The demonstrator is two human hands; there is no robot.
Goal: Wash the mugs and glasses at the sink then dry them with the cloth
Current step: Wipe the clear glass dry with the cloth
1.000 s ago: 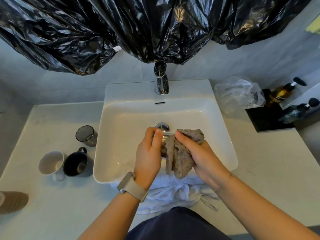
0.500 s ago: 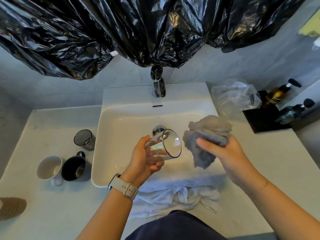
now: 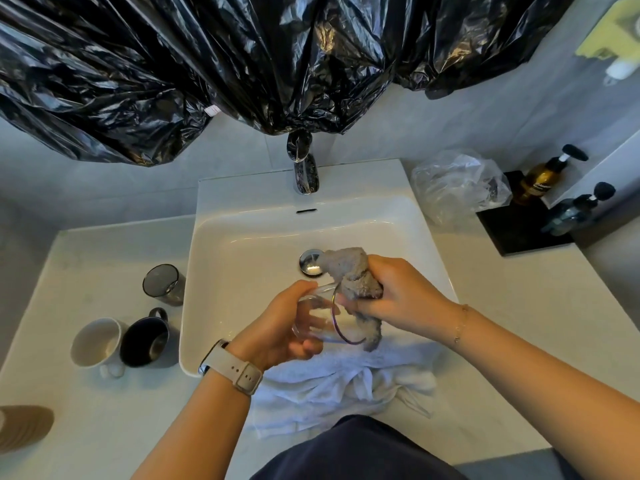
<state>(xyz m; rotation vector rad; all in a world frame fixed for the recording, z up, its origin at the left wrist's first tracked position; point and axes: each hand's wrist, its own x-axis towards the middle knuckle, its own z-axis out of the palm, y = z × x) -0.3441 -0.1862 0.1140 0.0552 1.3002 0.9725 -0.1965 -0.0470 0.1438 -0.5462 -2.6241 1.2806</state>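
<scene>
Clear glass (image 3: 320,318) is lying on its side above the near part of the sink (image 3: 242,258), and we are gripping it in our left hand (image 3: 284,327), fingers curled under the body and thumb over the top. Its open rim is facing right, toward the grey cloth (image 3: 355,278).

We are clenching our right hand (image 3: 398,296) around the bunched cloth. Half a second ago this hand was holding the cloth clear of the glass, off to the right of the rim; now we are pressing it against the rim, with one end sticking up toward the drain (image 3: 310,261) and the other hanging below the rim. A second ago the cloth was wrapped against the glass, so the two are meeting again after a brief separation. Whether any cloth is reaching inside the glass cannot be told.

The remaining items are keeping their places on the counter (image 3: 86,410) left of the sink: a smoky tumbler (image 3: 162,284) standing upright farthest back, a dark mug (image 3: 145,341) and a white mug (image 3: 97,344) touching side by side nearer us. A white towel (image 3: 346,382) is lying crumpled over the sink's near edge, below our hands. The tap (image 3: 304,171) is showing no visible water.
</scene>
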